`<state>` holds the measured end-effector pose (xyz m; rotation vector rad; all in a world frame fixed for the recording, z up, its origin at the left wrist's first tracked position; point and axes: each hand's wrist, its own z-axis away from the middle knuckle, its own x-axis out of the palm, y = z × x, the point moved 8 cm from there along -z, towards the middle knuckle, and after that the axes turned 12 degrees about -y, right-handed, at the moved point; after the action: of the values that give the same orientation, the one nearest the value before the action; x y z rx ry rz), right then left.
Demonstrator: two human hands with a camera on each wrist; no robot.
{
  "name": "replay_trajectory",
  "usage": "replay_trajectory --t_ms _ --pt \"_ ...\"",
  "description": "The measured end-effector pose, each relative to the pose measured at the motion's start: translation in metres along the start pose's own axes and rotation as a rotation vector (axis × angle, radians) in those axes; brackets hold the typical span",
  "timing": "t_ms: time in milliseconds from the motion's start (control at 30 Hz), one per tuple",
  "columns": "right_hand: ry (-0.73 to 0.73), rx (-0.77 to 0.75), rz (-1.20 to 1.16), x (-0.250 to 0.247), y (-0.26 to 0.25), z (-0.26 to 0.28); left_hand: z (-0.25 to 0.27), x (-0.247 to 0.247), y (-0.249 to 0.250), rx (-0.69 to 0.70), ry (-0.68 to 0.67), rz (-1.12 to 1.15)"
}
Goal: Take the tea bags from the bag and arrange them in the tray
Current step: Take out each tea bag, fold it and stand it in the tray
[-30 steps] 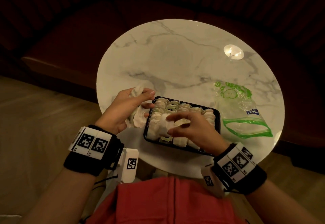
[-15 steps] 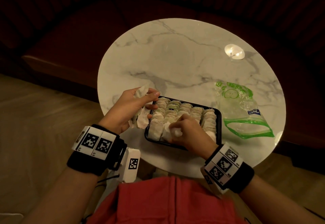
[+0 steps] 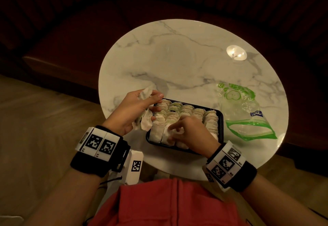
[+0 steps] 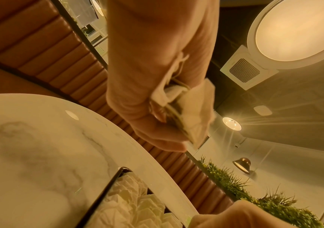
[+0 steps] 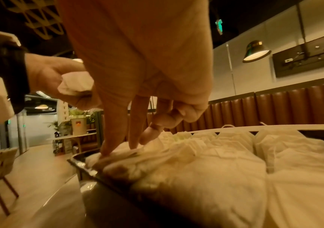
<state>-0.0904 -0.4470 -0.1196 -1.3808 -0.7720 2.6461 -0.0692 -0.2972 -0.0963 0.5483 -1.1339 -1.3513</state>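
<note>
Right now the right hand (image 3: pixel 188 130) reaches down into the near-left part of the black tray (image 3: pixel 221 119), its straightened fingertips (image 5: pixel 106 152) pressing a tea bag (image 3: pixel 167 134) down into the front row; it presses rather than pinches. The left hand (image 3: pixel 131 112) hovers just beside the tray's left edge with its fingers curled round a small bunch of spare tea bags (image 3: pixel 146 122), some sticking out above the fist and some below. Most of the tray is filled with rows of upright bags, so the job looks close to finished. To seat this one well, I would push it down lightly and evenly, keep it upright against its neighbours, and tuck any string or tag inside the rim so nothing snags the next bag; a heavy press could crumple the thin paper or tip the row behind it. The clear zip bag (image 3: pixel 248 115) lies flat and open on the marble bench (image 3: pixel 177 62), to the right of the tray and apart from it, and seems empty. It carries a green apple drawing and a small blue label whose writing is too small to read. Square black-and-white marker codes sit on both wristbands.
</note>
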Motion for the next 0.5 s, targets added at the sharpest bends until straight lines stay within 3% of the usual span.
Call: replay_trajectory --t_ms 200,300,433,500 --pt "-0.042 -0.029 0.135 0.010 -0.004 -0.006 -0.001 0.008 -0.006 -0.034 -0.026 0.071" --pt "0.030 -0.066 -0.028 -0.008 -0.005 -0.003 -0.002 0.010 -0.008 -0.025 -0.039 0.029" --pt "0.312 -0.126 -0.348 -0.056 -0.011 0.010 -0.003 0.009 -0.006 0.020 -0.017 -0.216" --pt "0.330 -0.125 -0.453 -0.067 -0.016 0.011 -0.002 0.013 -0.003 0.042 -0.025 -0.350"
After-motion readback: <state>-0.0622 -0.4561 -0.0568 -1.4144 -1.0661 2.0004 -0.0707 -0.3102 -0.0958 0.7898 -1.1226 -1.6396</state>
